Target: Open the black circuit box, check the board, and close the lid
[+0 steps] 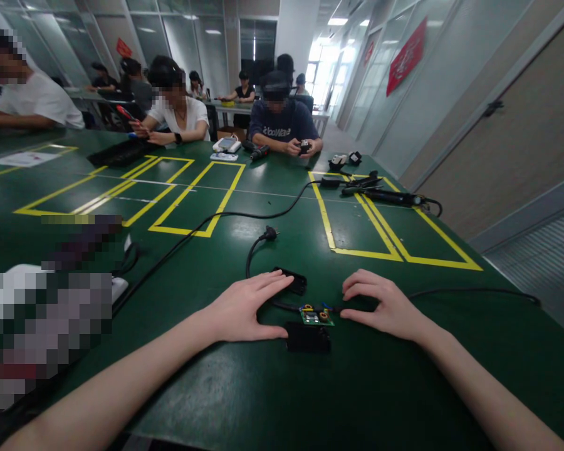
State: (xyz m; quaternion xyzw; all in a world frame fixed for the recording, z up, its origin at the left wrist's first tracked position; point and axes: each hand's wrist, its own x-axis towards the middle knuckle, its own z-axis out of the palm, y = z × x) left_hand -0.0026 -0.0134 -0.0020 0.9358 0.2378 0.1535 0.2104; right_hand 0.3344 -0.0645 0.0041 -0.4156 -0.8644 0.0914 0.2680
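Observation:
A small green circuit board (316, 316) with copper coils lies on the table between my hands, with black cable joined at both its ends. Behind it is one black plastic case half (295, 282), and in front lies another dark case piece (309, 339). My left hand (251, 307) is spread over the left cable, its fingertips at the rear case half and its thumb at the edge of the front piece. To the right of the board, my right hand (380, 304) rests curved over the other cable (474, 292), thumb and fingers apart.
A plug (269, 233) stands on its cord behind my left hand. Another long black cable (244, 215) crosses the green table (207, 401), which carries yellow tape outlines. Black tools (380, 194) lie far right. Several people sit at the far side, one person (282, 119) holding a small object.

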